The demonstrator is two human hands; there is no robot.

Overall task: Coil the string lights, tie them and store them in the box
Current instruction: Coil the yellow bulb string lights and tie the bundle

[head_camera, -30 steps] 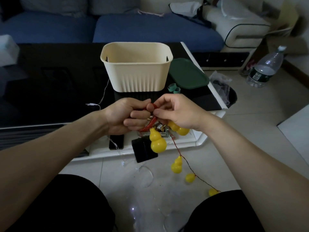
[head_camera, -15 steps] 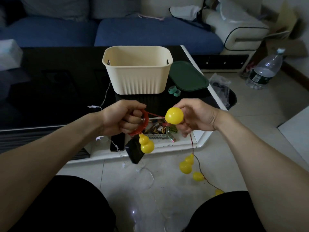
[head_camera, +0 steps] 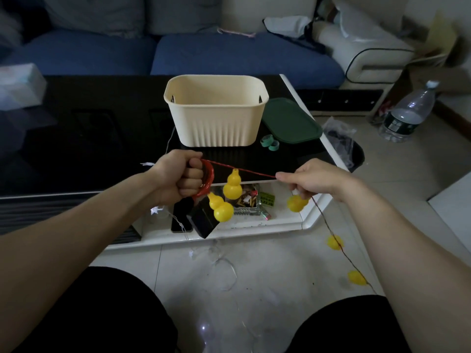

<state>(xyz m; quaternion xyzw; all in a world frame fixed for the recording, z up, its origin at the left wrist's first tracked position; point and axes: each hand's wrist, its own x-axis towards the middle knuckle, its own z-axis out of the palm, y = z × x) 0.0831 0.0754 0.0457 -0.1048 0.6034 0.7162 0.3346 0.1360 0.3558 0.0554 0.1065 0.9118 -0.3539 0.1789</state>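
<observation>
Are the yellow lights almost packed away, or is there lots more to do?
Just started. A few red loops are wound in the left hand, with two yellow gourd lights hanging below. The right hand pinches the red wire, stretched tight for the next loop. More gourds trail on the floor. Nothing is tied, and the cream box holds no lights that can be seen.

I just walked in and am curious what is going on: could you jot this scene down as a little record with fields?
left hand: grips red wire coil
right hand: pinches red wire, stretched between hands
lights: yellow gourd bulbs, some hanging, some on floor
box: cream bin, open, on black table
lid: green lid beside bin
stage: coiling, not yet tied
</observation>
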